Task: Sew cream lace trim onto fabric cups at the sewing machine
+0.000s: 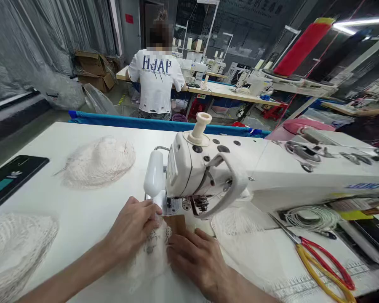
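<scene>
A strip of white lace fabric (150, 252) lies in front of the needle area of a white sewing machine (189, 164). My left hand (134, 227) pinches its left edge, thumb and fingers together close to the metal needle plate (170, 205). On the other side, my right hand (198, 261) has its fingers curled and pressed together at the lace's right edge. A flat brown piece (176, 224) sits between the hands, just before the presser foot; what it is made of I cannot tell. The right fingertips are partly hidden.
White lace pieces (99, 162) lie left on the white table (91, 219), near a black phone-like object (14, 179). Scissors (322, 261) with red and yellow handles and a coiled cord (312, 218) lie right. A person (156, 80) sits beyond the blue table edge (164, 122).
</scene>
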A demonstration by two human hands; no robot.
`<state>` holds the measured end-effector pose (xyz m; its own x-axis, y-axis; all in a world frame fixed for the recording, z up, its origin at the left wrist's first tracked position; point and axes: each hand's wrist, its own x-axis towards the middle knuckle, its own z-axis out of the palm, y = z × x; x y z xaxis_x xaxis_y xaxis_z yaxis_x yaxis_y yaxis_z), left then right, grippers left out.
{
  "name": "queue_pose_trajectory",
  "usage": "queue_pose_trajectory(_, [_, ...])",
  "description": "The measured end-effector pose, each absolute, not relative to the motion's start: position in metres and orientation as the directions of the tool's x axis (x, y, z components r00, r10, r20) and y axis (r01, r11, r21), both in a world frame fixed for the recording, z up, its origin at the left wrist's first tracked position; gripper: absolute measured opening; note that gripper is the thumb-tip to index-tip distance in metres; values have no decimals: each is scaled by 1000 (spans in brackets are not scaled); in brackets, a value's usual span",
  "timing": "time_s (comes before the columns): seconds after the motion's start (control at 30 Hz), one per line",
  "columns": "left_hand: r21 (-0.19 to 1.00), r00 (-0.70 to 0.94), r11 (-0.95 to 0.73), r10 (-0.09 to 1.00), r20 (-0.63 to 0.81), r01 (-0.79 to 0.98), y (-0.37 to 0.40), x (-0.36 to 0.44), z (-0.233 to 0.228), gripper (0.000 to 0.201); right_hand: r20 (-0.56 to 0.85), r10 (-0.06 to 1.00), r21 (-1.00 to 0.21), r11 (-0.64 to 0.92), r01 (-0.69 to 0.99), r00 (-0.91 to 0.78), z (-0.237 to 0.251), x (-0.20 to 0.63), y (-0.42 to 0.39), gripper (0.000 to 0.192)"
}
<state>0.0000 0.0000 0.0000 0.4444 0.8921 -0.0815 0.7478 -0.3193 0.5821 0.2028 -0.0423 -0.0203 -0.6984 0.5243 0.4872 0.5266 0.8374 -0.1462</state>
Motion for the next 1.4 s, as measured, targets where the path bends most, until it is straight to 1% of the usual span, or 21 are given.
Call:
queue_pose_trajectory(0.2, [562, 447, -334, 892, -71, 756, 0, 0, -3, 15, 467, 540, -141, 827, 544, -700, -14, 201, -43, 19])
queue_pose_trajectory(0.27, [533, 456, -363, 888, -50, 765, -1, 0, -4, 17, 466, 545, -142, 824, 549, -697, -16, 202, -42, 19])
queue_pose_trajectory(0.33, [478, 469, -409, 883, -7, 777, -3, 0, -5, 20, 457, 551, -154, 822, 548, -698, -17, 202, -43, 17])
queue_pose_trajectory(0.4, [401, 470, -459, 879, 76, 793, -5, 1, -7, 24, 448, 553, -159, 822, 546, -702, -18, 203, -43, 14])
queue_pose_trajectory(0.47, [325, 473, -509, 861, 189, 797, -7, 2, -7, 29, 444, 552, -155, 823, 546, -706, -19, 202, -44, 13])
queue_pose_trajectory(0.57, [236, 529, -621, 771, 355, 747, -10, 3, -7, 35, 445, 555, -140, 818, 558, -702, -20, 202, -46, 16])
queue_pose_trajectory(0.63, [198, 594, -701, 695, 406, 685, -14, 4, -6, 33, 441, 557, -133, 816, 563, -703, -20, 201, -47, 19])
queue_pose_trajectory(0.67, [186, 622, -731, 664, 414, 657, -15, 4, -6, 32, 438, 558, -132, 816, 563, -705, -20, 201, -47, 21])
queue_pose_trajectory(0.73, [180, 662, -757, 642, 387, 628, -19, 4, -6, 31, 426, 559, -139, 818, 559, -712, -19, 201, -47, 27])
queue_pose_trajectory(0.83, [177, 672, -734, 674, 306, 656, -23, 2, -9, 25, 416, 568, -169, 815, 554, -710, -16, 203, -48, 36])
queue_pose_trajectory(0.9, [185, 658, -712, 699, 280, 677, -25, 0, -10, 22, 419, 569, -203, 818, 538, -708, -14, 205, -47, 35])
queue_pose_trajectory(1.03, [220, 637, -708, 702, 317, 670, -27, -1, -10, 25, 457, 563, -264, 825, 500, -688, -8, 212, -43, 32])
queue_pose_trajectory(1.13, [208, 638, -707, 702, 316, 676, -26, 0, -11, 25, 487, 630, -287, 769, 571, -604, -4, 214, -37, 36])
queue_pose_trajectory(1.2, [194, 635, -701, 708, 311, 686, -26, 1, -12, 26, 493, 654, -266, 741, 617, -574, -2, 213, -32, 30])
queue_pose_trajectory(1.27, [183, 635, -699, 709, 307, 692, -25, 1, -12, 25, 479, 633, -217, 757, 616, -608, -3, 211, -29, 17])
queue_pose_trajectory(1.3, [177, 637, -698, 710, 301, 694, -25, 1, -12, 25, 463, 612, -193, 775, 601, -641, -4, 211, -29, 14])
queue_pose_trajectory(1.4, [167, 636, -695, 712, 297, 700, -26, 1, -13, 23, 393, 574, -154, 811, 564, -718, -10, 210, -29, 16])
